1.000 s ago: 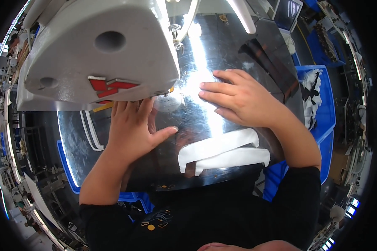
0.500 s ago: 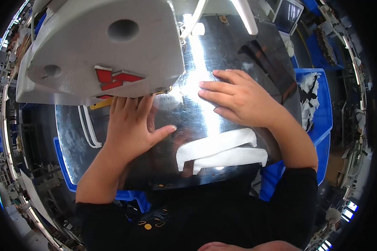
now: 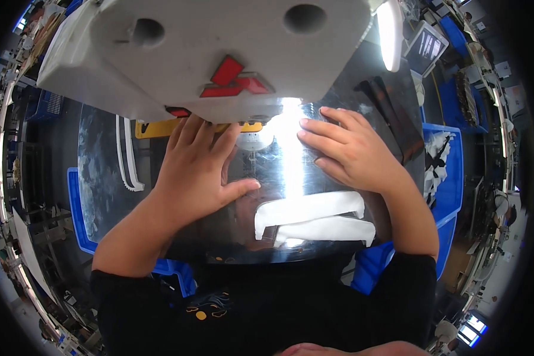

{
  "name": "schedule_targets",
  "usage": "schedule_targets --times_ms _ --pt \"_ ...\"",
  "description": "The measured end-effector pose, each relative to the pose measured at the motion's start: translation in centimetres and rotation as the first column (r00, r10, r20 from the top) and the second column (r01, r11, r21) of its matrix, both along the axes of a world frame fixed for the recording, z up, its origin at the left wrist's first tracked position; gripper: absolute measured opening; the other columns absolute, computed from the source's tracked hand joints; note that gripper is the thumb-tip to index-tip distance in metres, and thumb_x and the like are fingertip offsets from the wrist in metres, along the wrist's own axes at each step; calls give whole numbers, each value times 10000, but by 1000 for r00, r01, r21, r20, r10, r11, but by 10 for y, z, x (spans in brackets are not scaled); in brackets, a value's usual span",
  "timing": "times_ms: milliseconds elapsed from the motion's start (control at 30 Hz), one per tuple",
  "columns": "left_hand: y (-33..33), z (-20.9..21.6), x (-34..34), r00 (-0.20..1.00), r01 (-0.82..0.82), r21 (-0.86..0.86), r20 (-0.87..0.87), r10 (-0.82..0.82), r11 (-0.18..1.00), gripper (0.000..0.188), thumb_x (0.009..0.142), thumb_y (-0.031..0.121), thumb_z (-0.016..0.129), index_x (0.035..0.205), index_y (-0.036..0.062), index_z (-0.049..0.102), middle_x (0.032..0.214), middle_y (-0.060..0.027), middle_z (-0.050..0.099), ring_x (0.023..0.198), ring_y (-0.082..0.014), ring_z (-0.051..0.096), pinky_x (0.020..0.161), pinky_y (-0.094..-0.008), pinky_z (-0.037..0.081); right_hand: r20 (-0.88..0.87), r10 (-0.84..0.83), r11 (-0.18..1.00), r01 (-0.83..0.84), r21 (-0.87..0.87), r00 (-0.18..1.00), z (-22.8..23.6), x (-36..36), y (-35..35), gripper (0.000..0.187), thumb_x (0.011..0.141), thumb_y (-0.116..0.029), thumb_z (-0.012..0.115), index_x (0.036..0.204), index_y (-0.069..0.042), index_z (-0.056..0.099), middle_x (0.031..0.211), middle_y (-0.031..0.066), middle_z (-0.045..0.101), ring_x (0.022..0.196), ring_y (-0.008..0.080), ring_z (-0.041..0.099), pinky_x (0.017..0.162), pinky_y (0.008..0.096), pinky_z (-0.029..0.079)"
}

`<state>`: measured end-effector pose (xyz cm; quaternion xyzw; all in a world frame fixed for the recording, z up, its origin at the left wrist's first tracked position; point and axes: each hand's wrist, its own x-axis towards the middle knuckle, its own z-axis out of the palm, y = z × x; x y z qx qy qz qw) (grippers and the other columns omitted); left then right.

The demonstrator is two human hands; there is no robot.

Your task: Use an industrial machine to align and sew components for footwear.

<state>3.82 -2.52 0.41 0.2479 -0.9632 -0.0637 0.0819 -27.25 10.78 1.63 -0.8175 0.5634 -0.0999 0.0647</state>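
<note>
A pale sewing machine head [image 3: 178,65] with a red emblem fills the upper part of the view. My left hand [image 3: 199,163] lies palm down at its front edge, fingers spread and thumb stretched to the right; the machine partly hides its fingertips. My right hand [image 3: 356,148] rests on the shiny machine table [image 3: 219,237] right of the needle area, fingers slightly apart, holding nothing visible. Between my forearms, near the front edge, lie two white curved fabric pieces [image 3: 311,206], overlapping. A round needle plate [image 3: 256,140] shows right of my left fingers.
Narrow white curved strips [image 3: 127,157] lie on the table's left side. A yellow bar [image 3: 154,129] runs below the machine head. Blue bins [image 3: 457,172] stand at right, one holding white and black scraps [image 3: 438,160]. A screen [image 3: 426,49] stands at the far right.
The view has shifted, so the machine head appears farther right and covers more of the far table. Both hands keep nearly the same spread pose; the white pieces stay in place.
</note>
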Motion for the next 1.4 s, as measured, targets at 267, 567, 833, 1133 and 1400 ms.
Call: schedule_targets --times_ms 267,567,833,1133,1400 --pt "10 7 3 994 -8 34 105 5 999 976 879 784 745 1531 70 610 1595 -271 501 1512 -502 460 1252 -627 365 3 -9 1000 9 8 1000 1 0 1 478 961 -187 757 1435 -151 711 1558 43 663 1468 361 547 1228 534 411" --pt "17 14 2 991 96 54 90 -100 994 959 891 804 710 1533 93 657 1624 -326 476 1504 -537 447 1269 -642 333 22 -11 1000 12 -15 1000 -1 -2 1 454 953 -193 768 1403 -143 728 1541 47 674 1453 357 561 1216 531 424" --pt "23 9 -7 984 154 66 79 -159 986 950 898 815 685 1569 145 636 1644 -311 472 1510 -525 437 1276 -661 300 129 28 996 -18 -82 991 -4 -7 2 388 882 -170 842 1252 -86 756 1393 117 725 1358 336 638 1128 496 497" --pt "23 5 -19 970 230 87 62 -236 969 960 884 827 678 1577 164 631 1660 -294 468 1513 -472 428 1267 -633 282 225 76 978 -29 -206 971 -6 -11 0 279 848 -135 860 1095 -45 765 1103 95 748 1058 306 709 974 446 541" --pt "17 9 -11 968 230 130 70 -240 964 925 883 773 718 1576 165 633 1687 -275 451 1555 -461 404 1280 -626 295 192 49 966 2 -258 980 -7 -19 1 206 869 -130 840 1043 -57 756 1077 90 749 1018 300 712 929 434 551"
